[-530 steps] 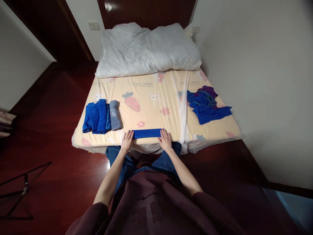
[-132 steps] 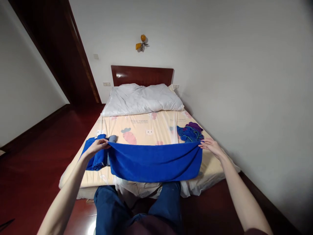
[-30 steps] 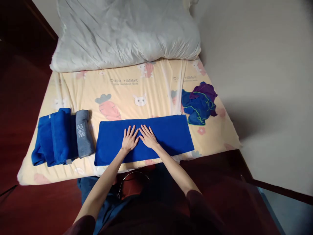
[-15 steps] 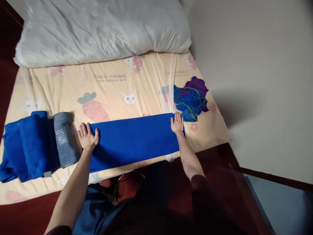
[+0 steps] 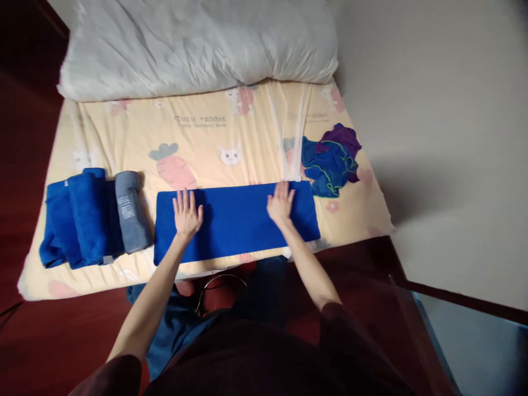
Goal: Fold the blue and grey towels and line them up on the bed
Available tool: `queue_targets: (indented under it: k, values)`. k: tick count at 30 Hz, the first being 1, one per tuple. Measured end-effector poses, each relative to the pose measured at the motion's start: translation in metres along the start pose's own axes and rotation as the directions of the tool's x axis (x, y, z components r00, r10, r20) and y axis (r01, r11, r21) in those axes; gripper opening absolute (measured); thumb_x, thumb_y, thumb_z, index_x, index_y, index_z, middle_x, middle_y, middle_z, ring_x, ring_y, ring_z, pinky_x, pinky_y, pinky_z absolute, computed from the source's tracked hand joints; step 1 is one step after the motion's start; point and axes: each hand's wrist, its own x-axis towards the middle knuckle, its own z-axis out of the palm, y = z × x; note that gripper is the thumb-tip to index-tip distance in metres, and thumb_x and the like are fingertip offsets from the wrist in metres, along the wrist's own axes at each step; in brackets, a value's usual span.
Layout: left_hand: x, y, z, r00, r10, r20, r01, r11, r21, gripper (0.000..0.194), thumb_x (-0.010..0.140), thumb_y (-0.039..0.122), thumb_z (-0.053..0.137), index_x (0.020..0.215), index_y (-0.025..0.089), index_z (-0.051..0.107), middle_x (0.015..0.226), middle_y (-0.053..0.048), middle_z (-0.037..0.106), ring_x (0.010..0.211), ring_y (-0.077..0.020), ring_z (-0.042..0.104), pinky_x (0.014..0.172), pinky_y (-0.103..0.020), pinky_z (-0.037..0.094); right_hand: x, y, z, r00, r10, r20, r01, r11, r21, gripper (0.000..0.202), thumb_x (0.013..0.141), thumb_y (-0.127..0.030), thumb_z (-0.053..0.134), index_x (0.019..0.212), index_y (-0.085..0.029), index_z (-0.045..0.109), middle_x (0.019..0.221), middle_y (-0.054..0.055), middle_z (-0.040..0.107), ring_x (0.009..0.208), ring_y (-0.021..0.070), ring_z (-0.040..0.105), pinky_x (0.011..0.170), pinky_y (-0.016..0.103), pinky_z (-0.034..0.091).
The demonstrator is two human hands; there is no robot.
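A long blue cloth [image 5: 237,220], folded into a flat strip, lies along the near edge of the bed. My left hand [image 5: 187,214] rests flat on its left part, fingers spread. On its right part lies my right hand [image 5: 281,203], palm down, thumb apart from the fingers. Neither hand grips anything. Left of the strip are a rolled grey towel [image 5: 132,212] with white lettering and several folded blue towels [image 5: 88,220]. A crumpled blue and purple cloth [image 5: 332,159] with green edging lies beyond the strip's right end.
The bed [image 5: 231,132] has a yellow sheet with rabbits and carrots. A large whitish bundle [image 5: 198,44] lies across its far side. A pale wall [image 5: 437,110] stands at the right, and the dark red floor [image 5: 25,220] shows at the left.
Both hands have moved inward from near the ends of the blue strip and stay flat on it. The view has shifted, showing more of the left side of the bed.
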Motion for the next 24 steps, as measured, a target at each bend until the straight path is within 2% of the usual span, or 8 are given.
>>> queue_targets:
  k: [3,5,8,11,15,19,21,24]
  values:
    - [-0.038,0.047,0.026,0.984,0.165,0.069,-0.161,0.985,-0.060,0.064,0.101,0.038,0.034,0.159,0.011,0.028,0.169,-0.012,0.012,0.157,-0.0287,0.005,0.128,-0.053,0.007,-0.054,-0.071,0.016,0.952,-0.295,0.084,0.280,0.947,0.156,0.065,0.103,-0.037,0.032,0.161,-0.008,0.020,0.167,0.014,0.019,0.158,0.0273,0.005,0.126,0.054,0.003]
    - [-0.062,0.066,0.044,0.978,0.183,0.102,-0.175,0.981,-0.082,0.062,0.101,0.035,0.032,0.158,0.010,0.030,0.168,-0.013,0.017,0.157,-0.0277,0.009,0.127,-0.053,0.008,-0.082,-0.098,0.030,0.917,-0.375,0.137,0.344,0.916,0.204,0.063,0.104,-0.038,0.033,0.161,-0.011,0.023,0.168,0.011,0.019,0.158,0.0238,0.007,0.128,0.050,0.004]
    - [-0.080,0.073,0.060,0.982,0.149,0.114,-0.140,0.987,-0.085,0.061,0.101,0.033,0.031,0.158,0.010,0.031,0.167,-0.014,0.019,0.156,-0.0276,0.011,0.127,-0.053,0.007,-0.100,-0.107,0.042,0.919,-0.366,0.145,0.331,0.918,0.218,0.061,0.105,-0.039,0.032,0.160,-0.014,0.025,0.168,0.008,0.018,0.157,0.0213,0.008,0.128,0.048,0.003]
    - [-0.080,0.066,0.056,0.979,0.157,0.130,-0.148,0.986,-0.077,0.061,0.101,0.035,0.034,0.158,0.014,0.033,0.167,-0.012,0.020,0.156,-0.0273,0.013,0.127,-0.052,0.008,-0.099,-0.095,0.042,0.912,-0.388,0.132,0.347,0.903,0.252,0.060,0.105,-0.041,0.034,0.160,-0.017,0.027,0.168,0.005,0.019,0.157,0.0198,0.010,0.128,0.046,0.003]
    - [-0.085,0.034,0.030,0.993,0.071,0.091,-0.068,0.997,-0.027,0.062,0.100,0.039,0.037,0.158,0.016,0.034,0.167,-0.011,0.020,0.156,-0.0285,0.013,0.126,-0.053,0.009,-0.090,-0.047,0.033,0.939,-0.327,0.110,0.289,0.920,0.266,0.061,0.105,-0.045,0.034,0.160,-0.018,0.028,0.168,0.005,0.019,0.157,0.0200,0.010,0.128,0.045,0.002]
    - [-0.104,-0.026,-0.003,0.997,-0.081,-0.011,0.081,0.997,0.015,0.067,0.099,0.043,0.038,0.158,0.011,0.033,0.167,-0.016,0.020,0.155,-0.0331,0.014,0.125,-0.057,0.011,-0.085,0.055,0.015,0.989,-0.113,0.099,0.099,0.986,0.132,0.065,0.105,-0.047,0.027,0.160,-0.013,0.025,0.168,0.009,0.019,0.157,0.0205,0.009,0.128,0.045,0.001]
    - [-0.113,-0.055,-0.015,0.990,-0.137,-0.022,0.138,0.990,0.028,0.070,0.099,0.045,0.039,0.158,0.009,0.030,0.167,-0.018,0.020,0.154,-0.0362,0.018,0.123,-0.057,0.020,-0.087,0.111,0.004,0.995,0.047,0.090,-0.051,0.998,0.042,0.067,0.105,-0.047,0.022,0.161,-0.010,0.021,0.169,0.011,0.016,0.157,0.0207,0.007,0.128,0.046,0.003]
    - [-0.122,-0.079,-0.023,0.987,-0.158,0.016,0.157,0.987,0.047,0.072,0.098,0.044,0.039,0.159,0.009,0.026,0.166,-0.019,0.019,0.150,-0.0397,0.028,0.119,-0.055,0.030,-0.091,0.167,-0.006,0.985,0.150,0.087,-0.144,0.987,-0.067,0.066,0.105,-0.044,0.013,0.162,-0.010,0.013,0.170,0.009,0.014,0.157,0.0184,0.005,0.128,0.047,0.006]
